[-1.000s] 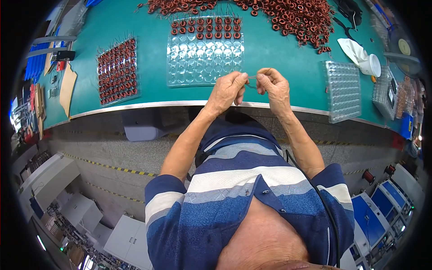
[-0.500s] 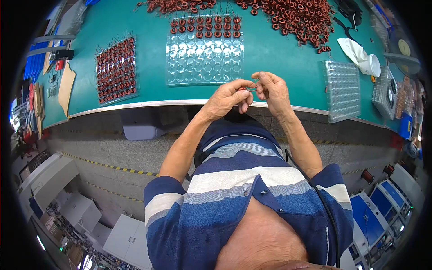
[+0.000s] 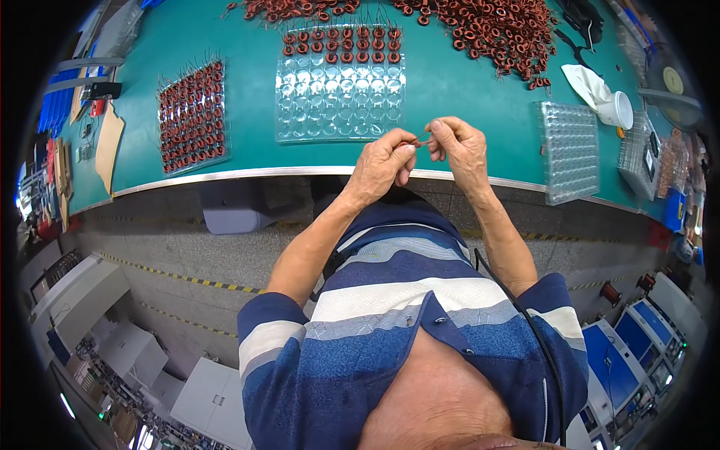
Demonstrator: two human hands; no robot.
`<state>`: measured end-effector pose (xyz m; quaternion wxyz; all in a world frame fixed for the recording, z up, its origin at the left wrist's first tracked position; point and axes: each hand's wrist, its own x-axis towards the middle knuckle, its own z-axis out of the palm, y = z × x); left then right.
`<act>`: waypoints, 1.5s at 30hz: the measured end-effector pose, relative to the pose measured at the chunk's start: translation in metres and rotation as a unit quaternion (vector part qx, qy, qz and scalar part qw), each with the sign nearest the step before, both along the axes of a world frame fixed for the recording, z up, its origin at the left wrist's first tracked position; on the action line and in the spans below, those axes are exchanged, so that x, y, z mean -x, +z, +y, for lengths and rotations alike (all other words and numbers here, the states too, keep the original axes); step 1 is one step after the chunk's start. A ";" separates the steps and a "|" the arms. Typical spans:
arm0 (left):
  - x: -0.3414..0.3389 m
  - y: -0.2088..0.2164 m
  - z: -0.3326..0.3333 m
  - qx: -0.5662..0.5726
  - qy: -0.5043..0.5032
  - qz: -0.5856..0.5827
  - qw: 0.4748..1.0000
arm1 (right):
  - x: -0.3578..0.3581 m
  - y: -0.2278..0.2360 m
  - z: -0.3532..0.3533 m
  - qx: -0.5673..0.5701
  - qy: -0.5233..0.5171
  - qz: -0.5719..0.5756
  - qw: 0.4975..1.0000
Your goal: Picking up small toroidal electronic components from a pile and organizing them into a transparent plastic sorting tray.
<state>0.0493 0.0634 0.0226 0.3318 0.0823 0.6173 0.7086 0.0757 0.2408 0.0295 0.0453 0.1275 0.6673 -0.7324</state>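
My left hand (image 3: 381, 163) and my right hand (image 3: 461, 146) are close together over the near edge of the green bench (image 3: 457, 90). Both pinch a tiny red coil (image 3: 417, 141) between thumb and fingertips, so each grip is closed on it. The coil sits in the little gap between my two hands, just above the bench edge. It is too small for me to see its thin wires well. Right behind my hands lies a clear tray (image 3: 341, 97) with many round cups. Its far rows hold red coils, and the near rows are bare. To my left is another tray (image 3: 192, 116), full of red coils with thin wires sticking up. Far back on the bench is a big pile of loose red coils (image 3: 495, 30). To my right lies a clear tray with small cups (image 3: 570, 150), hanging a bit over the bench edge. Behind it is a white cup (image 3: 621, 109) on its side, next to a white cloth (image 3: 589, 82).
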 end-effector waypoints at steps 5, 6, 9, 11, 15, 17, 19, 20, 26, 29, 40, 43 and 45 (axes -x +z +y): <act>-0.005 -0.006 0.003 -0.030 0.045 -0.038 0.998 | 0.003 0.000 -0.001 0.006 -0.100 -0.033 0.994; -0.005 -0.006 0.004 -0.044 0.058 -0.047 0.996 | 0.002 -0.001 0.001 0.005 -0.101 -0.033 0.994; -0.004 0.000 0.006 -0.030 0.036 -0.058 0.997 | 0.001 -0.003 0.004 0.023 -0.047 -0.044 0.998; -0.006 0.001 0.007 -0.023 0.035 -0.045 0.998 | 0.000 0.003 0.001 -0.068 -0.050 -0.011 0.996; -0.006 0.001 0.005 -0.007 0.034 -0.027 0.999 | -0.001 0.004 -0.002 -0.268 -0.040 0.073 0.960; -0.005 0.000 0.006 -0.015 0.033 -0.032 0.999 | 0.002 0.002 -0.002 -0.061 -0.065 -0.002 0.996; -0.003 0.000 0.007 -0.023 0.031 -0.038 0.999 | 0.004 -0.001 0.002 -0.025 -0.049 -0.002 0.998; -0.001 0.000 0.006 -0.024 0.020 -0.042 0.999 | 0.005 -0.002 0.004 0.012 -0.034 -0.003 0.999; 0.001 -0.003 0.010 -0.055 0.016 -0.060 0.997 | 0.005 -0.005 0.007 -0.028 -0.035 0.011 0.999; 0.002 -0.006 0.013 -0.052 0.059 -0.039 0.996 | 0.003 -0.006 0.005 -0.056 -0.124 -0.010 0.991; 0.015 -0.014 0.012 0.129 0.031 0.272 0.953 | 0.003 -0.005 -0.005 0.044 -0.004 -0.064 0.997; 0.027 -0.004 0.000 0.123 -0.019 0.334 0.934 | 0.004 -0.008 -0.002 0.097 -0.008 -0.085 0.992; 0.036 0.008 -0.009 0.129 -0.129 0.315 0.931 | 0.005 -0.009 0.001 0.136 -0.009 -0.096 0.986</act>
